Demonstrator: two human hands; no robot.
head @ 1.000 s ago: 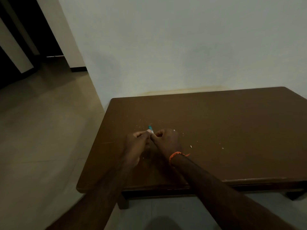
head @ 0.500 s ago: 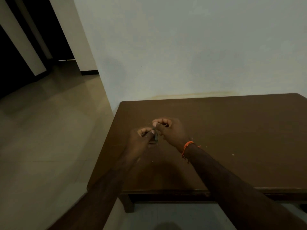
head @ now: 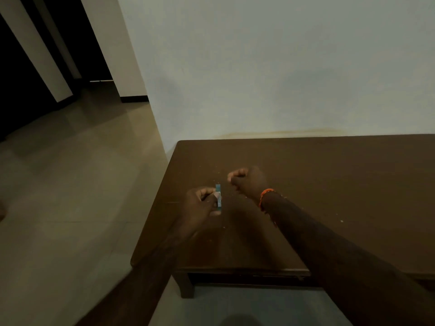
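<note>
- While the left hand [head: 202,204] hovers over the near left part of the dark brown wooden table [head: 341,196], its fingers and thumb are curled round a small, narrow blue-and-white packet [head: 219,198].
- The packet stands roughly upright above the tabletop, and its blue end pokes out above the fingers.
- The right hand [head: 247,182] is just beyond and to the right, also above the table, curled into a fist with nothing showing between its fingers.
- An orange thread bracelet [head: 264,196] circles the right wrist.
- The two hands are near each other but apart.
- Small pale specks [head: 342,221] are scattered across the dull, smooth tabletop.
- A plain pale wall [head: 259,67] rises behind the table's far edge, with a faint yellowish streak [head: 282,132] just above it.
- Beige floor tiles [head: 70,196] spread to the table's left.
- A dark doorway [head: 14,90] lies well beyond the table's left side.
</note>
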